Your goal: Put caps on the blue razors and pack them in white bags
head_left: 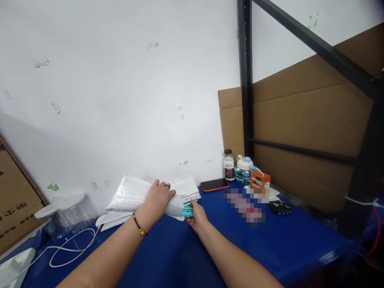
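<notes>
A white bubble mailer lies slanted over other white packets near the wall. My left hand is closed over the mailer's upper side, its thumb hidden from view. At the mailer's right end, thin teal pieces stick out of the opening; what kind they are, I cannot make out. The fingers of my right hand pinch these teal pieces. Behind my hands rests a stack of flat white packets, and more white packets show under the mailer's left end.
On the blue table, an orange-edged phone, a brown-capped bottle, a water bottle, an orange box and a black object stand right. Clear plastic jars and a white cable are left.
</notes>
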Demonstrator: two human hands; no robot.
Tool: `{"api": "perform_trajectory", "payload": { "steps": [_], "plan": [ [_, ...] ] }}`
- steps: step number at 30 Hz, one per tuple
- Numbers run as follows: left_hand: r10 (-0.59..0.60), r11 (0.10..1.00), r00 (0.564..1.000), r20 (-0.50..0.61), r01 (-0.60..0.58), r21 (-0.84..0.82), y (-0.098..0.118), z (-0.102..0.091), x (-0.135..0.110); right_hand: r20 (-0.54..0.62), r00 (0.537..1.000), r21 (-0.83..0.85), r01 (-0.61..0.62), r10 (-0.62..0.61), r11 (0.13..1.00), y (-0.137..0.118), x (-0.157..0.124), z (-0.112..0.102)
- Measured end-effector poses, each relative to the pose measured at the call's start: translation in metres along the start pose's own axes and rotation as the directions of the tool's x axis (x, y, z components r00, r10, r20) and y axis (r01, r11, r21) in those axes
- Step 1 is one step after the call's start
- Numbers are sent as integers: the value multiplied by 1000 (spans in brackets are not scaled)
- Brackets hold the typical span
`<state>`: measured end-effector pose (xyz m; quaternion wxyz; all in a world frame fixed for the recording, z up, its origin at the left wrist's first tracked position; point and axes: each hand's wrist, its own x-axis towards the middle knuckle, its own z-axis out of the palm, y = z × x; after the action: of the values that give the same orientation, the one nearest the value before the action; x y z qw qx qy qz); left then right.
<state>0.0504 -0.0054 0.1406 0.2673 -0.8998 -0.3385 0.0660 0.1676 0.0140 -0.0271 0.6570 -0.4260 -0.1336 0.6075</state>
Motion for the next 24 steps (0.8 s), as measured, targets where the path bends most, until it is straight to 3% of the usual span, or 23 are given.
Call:
{"api": "perform_trajectory", "payload": {
  "steps": [3, 6, 8, 12, 16, 20, 24],
  "plan": [
    [-66, 996, 993, 93, 72, -59, -7, 24, -13, -67, 988, -178, 128, -142, 976, -4, 6, -9],
    [-158, 971, 957, 242, 195, -139, -14, 61, -33, -90, 957, -350, 230, -277, 908, -6, 10, -18],
    [-200, 946, 919, 338, 271, -176, -21, 86, -50, -83, 940, -449, 261, -331, 854, -6, 12, -22],
    [-248, 901, 872, 422, 367, -229, -39, 125, -86, -63, 913, -589, 292, -403, 754, -5, 13, -26],
    [-319, 864, 830, 457, 453, -220, -59, 142, -114, -44, 903, -637, 304, -428, 708, -4, 11, -28],
    [-328, 780, 759, 562, 553, -293, -69, 150, -128, -1, 931, -634, 281, -364, 720, -5, 6, -28],
    [-270, 721, 803, 531, 534, -442, -66, 164, -135, 28, 953, -624, 252, -301, 740, -9, 2, -27]
  ]
}}
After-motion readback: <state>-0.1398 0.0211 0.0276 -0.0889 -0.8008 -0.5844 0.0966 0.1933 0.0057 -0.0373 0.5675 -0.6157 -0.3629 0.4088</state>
